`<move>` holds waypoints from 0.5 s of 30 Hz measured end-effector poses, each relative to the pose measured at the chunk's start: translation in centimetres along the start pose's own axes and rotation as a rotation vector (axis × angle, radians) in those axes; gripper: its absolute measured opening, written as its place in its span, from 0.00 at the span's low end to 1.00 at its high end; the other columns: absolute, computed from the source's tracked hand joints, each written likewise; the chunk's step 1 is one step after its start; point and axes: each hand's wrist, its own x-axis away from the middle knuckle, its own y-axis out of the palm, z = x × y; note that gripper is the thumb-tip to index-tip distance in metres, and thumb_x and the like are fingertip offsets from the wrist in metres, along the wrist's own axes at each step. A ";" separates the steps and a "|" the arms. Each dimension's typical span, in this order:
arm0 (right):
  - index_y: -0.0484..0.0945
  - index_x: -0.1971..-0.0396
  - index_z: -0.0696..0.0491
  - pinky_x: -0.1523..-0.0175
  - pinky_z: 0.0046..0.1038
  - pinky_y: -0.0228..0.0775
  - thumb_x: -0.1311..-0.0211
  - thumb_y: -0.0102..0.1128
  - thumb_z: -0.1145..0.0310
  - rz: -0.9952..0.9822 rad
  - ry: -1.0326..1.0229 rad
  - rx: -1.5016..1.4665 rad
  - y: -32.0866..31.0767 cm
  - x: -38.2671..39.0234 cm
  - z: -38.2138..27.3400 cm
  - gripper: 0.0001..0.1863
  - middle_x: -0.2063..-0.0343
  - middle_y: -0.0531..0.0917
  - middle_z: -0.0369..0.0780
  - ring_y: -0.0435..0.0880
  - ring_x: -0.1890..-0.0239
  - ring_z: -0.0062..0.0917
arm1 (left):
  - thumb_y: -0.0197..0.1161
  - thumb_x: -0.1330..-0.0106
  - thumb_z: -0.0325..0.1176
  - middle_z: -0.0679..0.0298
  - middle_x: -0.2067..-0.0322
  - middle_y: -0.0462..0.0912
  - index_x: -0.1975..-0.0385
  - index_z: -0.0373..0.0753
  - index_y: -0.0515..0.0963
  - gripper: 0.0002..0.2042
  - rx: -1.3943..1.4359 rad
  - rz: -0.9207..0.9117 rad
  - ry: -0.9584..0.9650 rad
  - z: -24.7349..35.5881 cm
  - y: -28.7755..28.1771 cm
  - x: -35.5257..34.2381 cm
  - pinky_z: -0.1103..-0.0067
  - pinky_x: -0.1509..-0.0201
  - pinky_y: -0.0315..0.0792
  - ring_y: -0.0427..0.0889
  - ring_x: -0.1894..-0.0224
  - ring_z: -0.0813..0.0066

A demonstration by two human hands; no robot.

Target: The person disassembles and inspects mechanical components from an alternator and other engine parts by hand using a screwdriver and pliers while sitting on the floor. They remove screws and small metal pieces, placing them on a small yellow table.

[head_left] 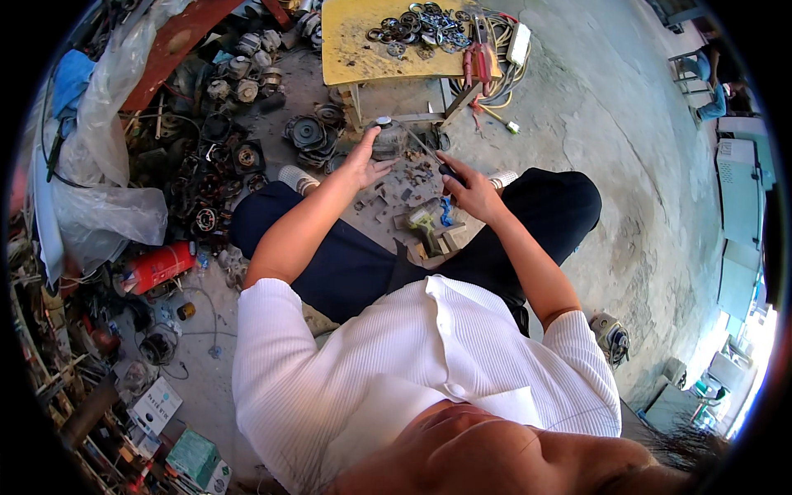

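Note:
My right hand (472,191) is closed around the dark handle of a screwdriver (450,172). The tool's thin metal shaft points up and left toward a round, grimy motor-like part (388,144) in front of me. Beside that part's left side is my left hand (360,165), its thumb and fingers spread apart; whether it touches the part I cannot tell. Small dark scraps (419,176) lie on the floor between my legs. Closer to me is a yellow-green power drill (424,224), with a blue piece (446,211) next to it.
A low yellow table (351,49) bears a pile of metal rings (425,29) and red-handled tools (477,62). Coiled cables and a white power strip (519,44) lie to its right. Used motor parts (247,74) crowd the left, with a red fire extinguisher (158,268).

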 end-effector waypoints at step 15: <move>0.68 0.36 0.46 0.79 0.16 0.56 0.29 0.48 0.70 -0.147 0.147 -0.202 -2.1 -0.3 -2.8 0.22 0.76 0.74 0.32 0.64 0.82 0.11 | 0.60 0.37 0.55 0.62 0.39 0.69 0.34 0.50 0.57 0.34 -0.144 -0.030 0.088 -0.1 1.1 1.2 0.62 0.30 0.52 0.74 0.41 0.56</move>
